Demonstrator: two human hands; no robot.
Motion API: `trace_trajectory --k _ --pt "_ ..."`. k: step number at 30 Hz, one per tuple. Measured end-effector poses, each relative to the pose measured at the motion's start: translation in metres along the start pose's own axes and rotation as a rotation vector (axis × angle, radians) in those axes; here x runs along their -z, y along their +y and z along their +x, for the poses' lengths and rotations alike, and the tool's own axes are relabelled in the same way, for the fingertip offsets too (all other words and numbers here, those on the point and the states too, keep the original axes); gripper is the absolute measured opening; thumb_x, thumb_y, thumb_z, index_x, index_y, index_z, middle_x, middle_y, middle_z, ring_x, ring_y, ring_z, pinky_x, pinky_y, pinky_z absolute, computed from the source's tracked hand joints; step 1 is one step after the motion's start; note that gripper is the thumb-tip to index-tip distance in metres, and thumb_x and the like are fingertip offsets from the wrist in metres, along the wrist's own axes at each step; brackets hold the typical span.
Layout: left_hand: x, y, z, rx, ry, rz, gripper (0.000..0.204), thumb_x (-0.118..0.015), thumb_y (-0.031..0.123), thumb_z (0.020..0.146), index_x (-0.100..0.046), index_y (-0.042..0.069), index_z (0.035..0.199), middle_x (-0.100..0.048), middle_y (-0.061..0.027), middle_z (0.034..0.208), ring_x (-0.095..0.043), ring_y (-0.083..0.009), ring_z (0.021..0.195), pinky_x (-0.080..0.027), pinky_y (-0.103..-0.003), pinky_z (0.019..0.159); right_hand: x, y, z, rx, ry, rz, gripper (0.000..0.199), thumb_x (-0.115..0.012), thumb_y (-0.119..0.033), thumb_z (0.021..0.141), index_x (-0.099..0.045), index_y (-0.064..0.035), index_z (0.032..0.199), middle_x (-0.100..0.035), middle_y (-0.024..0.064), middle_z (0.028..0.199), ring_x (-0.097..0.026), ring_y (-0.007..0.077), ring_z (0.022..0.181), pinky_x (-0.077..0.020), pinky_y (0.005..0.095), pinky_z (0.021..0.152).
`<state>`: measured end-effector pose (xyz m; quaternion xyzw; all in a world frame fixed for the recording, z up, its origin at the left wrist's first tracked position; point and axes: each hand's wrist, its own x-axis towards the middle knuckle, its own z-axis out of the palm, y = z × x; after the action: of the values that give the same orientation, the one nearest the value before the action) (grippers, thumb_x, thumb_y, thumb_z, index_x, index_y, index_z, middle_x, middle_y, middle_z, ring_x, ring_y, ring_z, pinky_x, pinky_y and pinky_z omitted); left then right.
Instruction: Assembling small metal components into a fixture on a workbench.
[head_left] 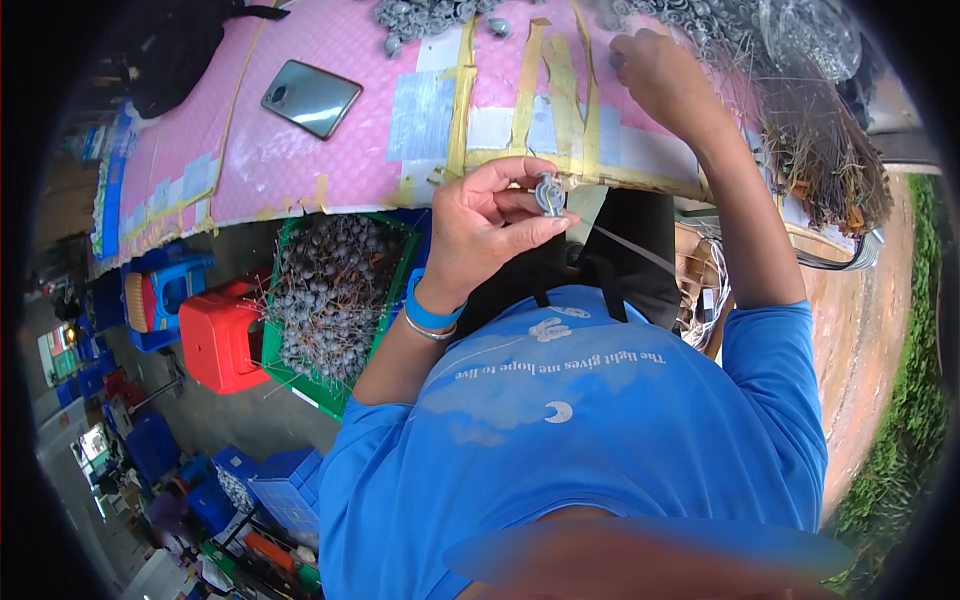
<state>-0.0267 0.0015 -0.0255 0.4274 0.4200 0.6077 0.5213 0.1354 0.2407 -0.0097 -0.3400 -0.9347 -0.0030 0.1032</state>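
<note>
Left hand [490, 225]: fingers pinched on small grey metal part [549, 194], held at near edge of pink table [300, 150]. Right hand [655, 70]: reaching across table into wire bundle [820, 150], grip unclear. Below left: green crate [300, 380] of finished parts, red stool [215, 340]. Far: phone [311, 98], grey parts heap [425, 15].

The small grey metal fitting [549, 193] looks dull. The pink textured foam-covered worktop [300, 160] carries matt yellow paper tape strips [460, 100] and a glossy glass-faced phone [311, 98].
</note>
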Motion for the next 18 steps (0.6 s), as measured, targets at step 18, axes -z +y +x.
trace_trajectory --k 18 --pt "-0.03 0.01 -0.025 -0.206 0.095 0.161 0.042 -0.077 -0.009 0.074 -0.061 -0.006 0.113 -0.07 -0.0131 0.099 -0.071 -0.0179 0.089 -0.059 -0.028 0.078 0.059 -0.112 -0.14 -0.067 0.06 1.199 0.02 -0.069 0.002 0.086 -0.069 0.0017 0.106 -0.07 0.0062 0.096 -0.064 0.0116 0.087 -0.051 0.0253 0.081"
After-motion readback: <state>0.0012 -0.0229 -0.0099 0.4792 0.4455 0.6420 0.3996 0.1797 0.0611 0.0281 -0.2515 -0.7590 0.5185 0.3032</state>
